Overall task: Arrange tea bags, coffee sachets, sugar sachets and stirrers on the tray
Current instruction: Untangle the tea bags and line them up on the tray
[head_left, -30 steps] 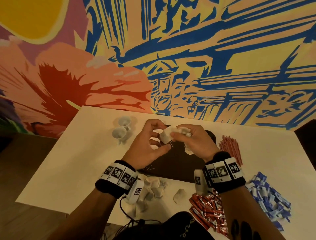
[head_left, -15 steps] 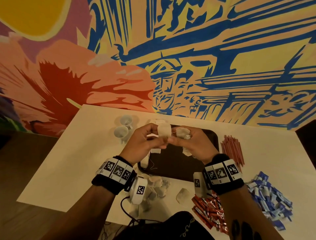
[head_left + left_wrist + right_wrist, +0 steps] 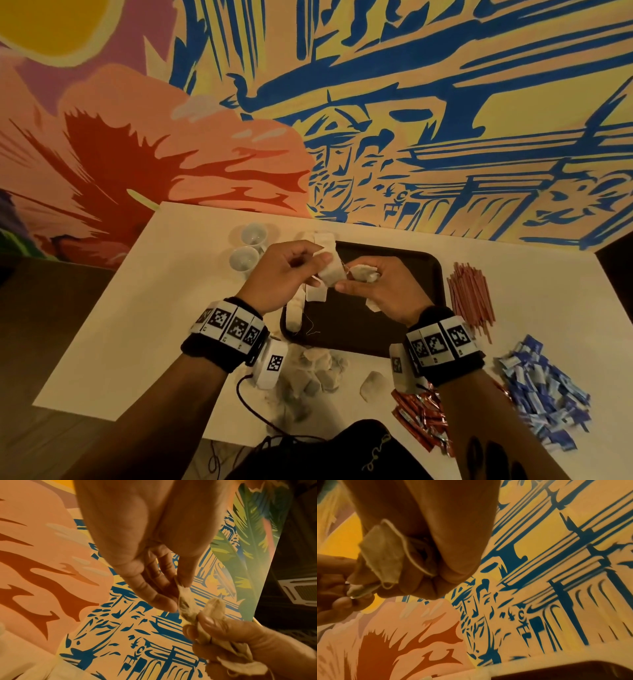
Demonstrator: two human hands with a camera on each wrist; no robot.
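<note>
A large painted wall [image 3: 376, 102] with blue lines, yellow fields and a red flower stands behind a white table [image 3: 144, 308]. On the table lies a dark tray [image 3: 359, 329], near its far edge. A row of tea bags [image 3: 294, 308] lies along the left side of the tray.

Both hands are raised above the tray. The left hand [image 3: 277, 274] pinches one tea bag [image 3: 329, 274] between the thumb and the first fingers. The right hand [image 3: 383, 291] has its fingers curled around a small bundle of tea bags [image 3: 364, 274], and its fingertips touch the bag that the left hand pinches. Thin strings hang from these bags.

To the right of the tray lies a bunch of reddish stirrers [image 3: 471, 294]. Nearer to the person, on the right, there is a heap of blue sachets [image 3: 541, 387], and beside it a heap of red sachets [image 3: 421, 418]. In front of the tray lies a loose pile of tea bags [image 3: 315, 373]. Two small white cups [image 3: 248, 248] stand to the left of the tray, touching each other.
</note>
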